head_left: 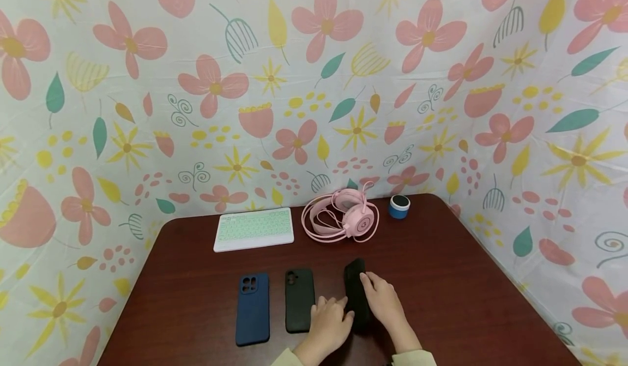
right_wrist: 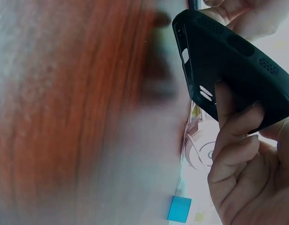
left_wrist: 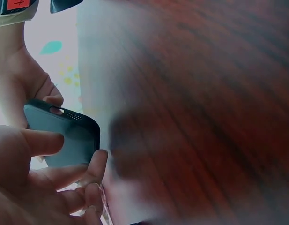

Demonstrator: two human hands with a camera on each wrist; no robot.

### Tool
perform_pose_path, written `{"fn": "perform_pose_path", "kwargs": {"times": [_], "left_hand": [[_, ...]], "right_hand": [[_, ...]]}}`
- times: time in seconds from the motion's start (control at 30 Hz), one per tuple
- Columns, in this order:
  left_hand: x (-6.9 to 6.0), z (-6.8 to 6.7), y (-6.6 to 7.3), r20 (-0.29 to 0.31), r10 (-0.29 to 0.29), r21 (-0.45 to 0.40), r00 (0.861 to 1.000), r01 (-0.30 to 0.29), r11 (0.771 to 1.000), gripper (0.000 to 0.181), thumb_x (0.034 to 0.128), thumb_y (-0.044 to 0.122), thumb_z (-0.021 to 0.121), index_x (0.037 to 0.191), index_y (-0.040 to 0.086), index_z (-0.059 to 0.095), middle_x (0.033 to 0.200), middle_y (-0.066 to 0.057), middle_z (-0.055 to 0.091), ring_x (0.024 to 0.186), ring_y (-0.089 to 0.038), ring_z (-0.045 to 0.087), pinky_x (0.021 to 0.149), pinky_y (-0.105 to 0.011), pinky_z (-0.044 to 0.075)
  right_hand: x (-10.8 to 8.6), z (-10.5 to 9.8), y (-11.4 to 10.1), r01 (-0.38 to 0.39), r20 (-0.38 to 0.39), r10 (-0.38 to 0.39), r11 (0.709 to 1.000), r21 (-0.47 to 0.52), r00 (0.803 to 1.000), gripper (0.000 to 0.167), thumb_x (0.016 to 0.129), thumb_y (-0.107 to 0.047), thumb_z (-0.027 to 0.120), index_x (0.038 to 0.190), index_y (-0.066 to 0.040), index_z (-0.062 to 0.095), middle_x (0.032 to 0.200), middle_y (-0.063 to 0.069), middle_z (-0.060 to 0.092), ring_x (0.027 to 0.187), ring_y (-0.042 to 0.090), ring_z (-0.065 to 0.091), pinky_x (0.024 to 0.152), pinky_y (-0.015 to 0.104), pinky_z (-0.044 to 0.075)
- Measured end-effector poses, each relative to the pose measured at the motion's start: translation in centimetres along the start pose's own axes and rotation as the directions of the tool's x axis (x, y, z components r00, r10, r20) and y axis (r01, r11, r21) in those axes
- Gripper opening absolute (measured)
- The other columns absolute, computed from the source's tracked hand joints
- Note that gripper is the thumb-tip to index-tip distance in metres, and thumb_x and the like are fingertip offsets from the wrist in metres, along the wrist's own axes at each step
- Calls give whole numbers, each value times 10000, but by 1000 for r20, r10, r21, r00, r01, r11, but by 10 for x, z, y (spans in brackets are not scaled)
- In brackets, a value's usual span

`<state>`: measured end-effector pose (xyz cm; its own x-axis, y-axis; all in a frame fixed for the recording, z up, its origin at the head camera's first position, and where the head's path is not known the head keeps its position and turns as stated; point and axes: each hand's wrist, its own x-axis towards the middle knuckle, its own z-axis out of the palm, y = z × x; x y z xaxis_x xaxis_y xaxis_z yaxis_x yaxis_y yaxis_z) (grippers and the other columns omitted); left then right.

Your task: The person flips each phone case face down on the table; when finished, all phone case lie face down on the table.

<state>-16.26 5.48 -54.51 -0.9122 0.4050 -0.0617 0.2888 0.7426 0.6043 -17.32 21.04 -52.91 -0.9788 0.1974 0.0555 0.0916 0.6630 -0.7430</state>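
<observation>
A black phone case (head_left: 357,300) stands tilted above the table between both hands. My right hand (head_left: 385,298) grips its right side. In the right wrist view, that hand's curled fingers (right_wrist: 242,122) reach into the hollow inner side of the case (right_wrist: 210,56). My left hand (head_left: 327,322) touches the left edge with extended fingers; in the left wrist view its thumb (left_wrist: 46,143) lies against the smooth outer face. The case's end shows a port cut-out and small speaker holes. A dark green-black phone case (head_left: 300,303) lies flat beside the left hand.
Left of it lies a blue phone case (head_left: 252,311). Farther back are a white keyboard with green keys (head_left: 255,229), pink headphones (head_left: 343,219) with a coiled cable, and a small blue-and-white cylinder (head_left: 399,207). A flower-patterned cloth (head_left: 294,109) rises behind the brown table (head_left: 451,295).
</observation>
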Motion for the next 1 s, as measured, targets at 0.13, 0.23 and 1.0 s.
{"fn": "perform_pose_path", "kwargs": {"times": [0.13,0.23,1.0], "left_hand": [[-1,-1,0,-32,2,-28,999,-3,1000,449,953,391,578,1264,73,644,976,-24,641,707,-156,319,623,-350,234],[0,-2,0,-42,5,-28,999,-7,1000,472,950,405,579,1271,65,636,951,-23,640,703,-157,320,620,-351,231],[-2,-6,-1,-41,20,-94,999,-24,995,534,957,410,564,1329,27,579,601,103,433,635,-128,323,625,-345,235]], "right_hand": [[0,-3,1,-5,0,5,1000,18,1000,449,1031,-318,457,1268,37,595,1238,222,596,1169,380,533,934,548,399],[1,-4,2,-3,-3,3,1000,24,1000,447,1032,-325,452,1261,29,602,1232,211,602,1169,371,536,937,542,399],[1,-6,7,-29,3,29,998,47,1000,434,1035,-318,447,1258,15,612,1225,199,610,1145,377,548,916,546,409]]}}
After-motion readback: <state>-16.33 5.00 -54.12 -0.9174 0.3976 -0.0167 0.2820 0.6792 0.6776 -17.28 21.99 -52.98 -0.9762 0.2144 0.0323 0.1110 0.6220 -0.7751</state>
